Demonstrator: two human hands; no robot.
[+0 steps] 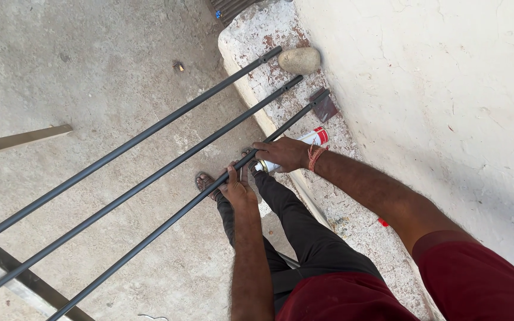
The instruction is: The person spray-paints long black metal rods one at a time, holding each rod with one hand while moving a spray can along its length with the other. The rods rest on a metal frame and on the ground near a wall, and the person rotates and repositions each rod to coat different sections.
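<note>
My left hand (235,189) has its fingers curled right around the nearest long dark grey metal rod (168,223), a full closed grasp about midway up its length, thumb over the top. My right hand (285,153) is clamped round a white spray can with a red band (304,145), fingers wrapped over its body, the nozzle end pointing in at the same rod just beside my left knuckles; an orange thread band (314,157) sits at that wrist. Moving outward, that rod runs diagonally from bottom left up to the rough whitewashed concrete ledge (251,44), its top end resting there beside a small rusty flat metal plate (325,107). Two more matching dark rods (138,139) lie parallel to its left, spaced apart, their upper ends propped on the same ledge. A rounded pale stone (300,60) sits on the ledge by the top rod's end. Below my hands I see my dark trousers and a sandalled foot (206,182) on the grey concrete floor (60,71).
</note>
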